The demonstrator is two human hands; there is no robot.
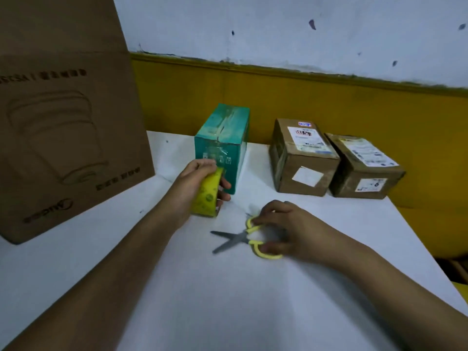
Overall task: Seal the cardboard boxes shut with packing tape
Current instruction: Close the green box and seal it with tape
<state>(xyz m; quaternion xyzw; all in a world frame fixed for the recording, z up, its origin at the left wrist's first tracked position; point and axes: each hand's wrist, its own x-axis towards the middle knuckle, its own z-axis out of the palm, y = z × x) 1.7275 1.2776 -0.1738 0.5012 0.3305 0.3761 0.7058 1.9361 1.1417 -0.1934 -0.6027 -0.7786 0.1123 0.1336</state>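
Now the left hand point(192, 183) grips a yellow roll of packing tape point(206, 196) just before the teal cardboard box point(221, 145), while the right hand point(283, 229) fingers seemingly curl onto yellow-handled grey scissors point(243, 238) lying open on the white tabletop point(228, 300); two brown labelled cardboard boxes point(302, 158) stand behind.

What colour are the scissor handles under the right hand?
Yellow, with grey blades; the scissors show clearly in the head view, under the right hand.

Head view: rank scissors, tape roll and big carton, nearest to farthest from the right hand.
1. The scissors, gripped by the right hand.
2. The tape roll, to its left, in the left hand.
3. The big carton, standing far left.
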